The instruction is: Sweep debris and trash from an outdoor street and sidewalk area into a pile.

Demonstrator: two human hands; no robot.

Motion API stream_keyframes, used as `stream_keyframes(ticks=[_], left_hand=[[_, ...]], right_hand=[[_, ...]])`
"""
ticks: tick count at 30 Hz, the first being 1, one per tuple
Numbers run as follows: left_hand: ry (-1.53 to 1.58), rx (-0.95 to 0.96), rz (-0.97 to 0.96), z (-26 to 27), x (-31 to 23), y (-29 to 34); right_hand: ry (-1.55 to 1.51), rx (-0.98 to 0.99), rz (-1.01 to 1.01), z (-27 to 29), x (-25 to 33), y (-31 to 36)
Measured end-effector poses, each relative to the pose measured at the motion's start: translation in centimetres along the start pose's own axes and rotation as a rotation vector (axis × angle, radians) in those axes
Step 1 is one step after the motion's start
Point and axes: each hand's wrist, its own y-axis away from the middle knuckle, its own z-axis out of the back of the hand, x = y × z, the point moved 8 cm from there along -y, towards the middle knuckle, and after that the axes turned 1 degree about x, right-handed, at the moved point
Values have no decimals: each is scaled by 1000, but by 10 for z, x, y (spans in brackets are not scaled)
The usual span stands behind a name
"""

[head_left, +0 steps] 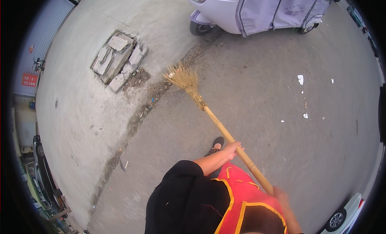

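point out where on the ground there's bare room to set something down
Mostly bare: the dark grey pavement between the tan broom with a bamboo handle and the ragged white scraps; also the pale concrete left of the dark, gritty crack, below the broken grey concrete slabs. Crowded: among those slabs, and where the straw-like bristles meet the crack.

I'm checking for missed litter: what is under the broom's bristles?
The bristles cross a strip of dirt, which shows on both sides of them. A pale scrap shows near their tips. Whatever lies directly beneath the bristles is covered.
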Motion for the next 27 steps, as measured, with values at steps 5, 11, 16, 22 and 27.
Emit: stream_keyframes(ticks=[5, 11, 16, 22, 27], left_hand=[[56, 1, 3, 17, 10, -10], [214, -50, -148, 96, -63, -38], [465, -84, -199, 169, -90, -43], [541, 15, -168, 128, -54, -21], [495, -52, -194, 112, -47, -22]], right_hand=[[-30, -7, 71, 8, 5, -3], [125, 91, 202, -25, 82, -78], [214, 45, 392, -41, 120, -111], [275, -52, 428, -17, 84, -97], [165, -68, 413, -4, 75, -90]])
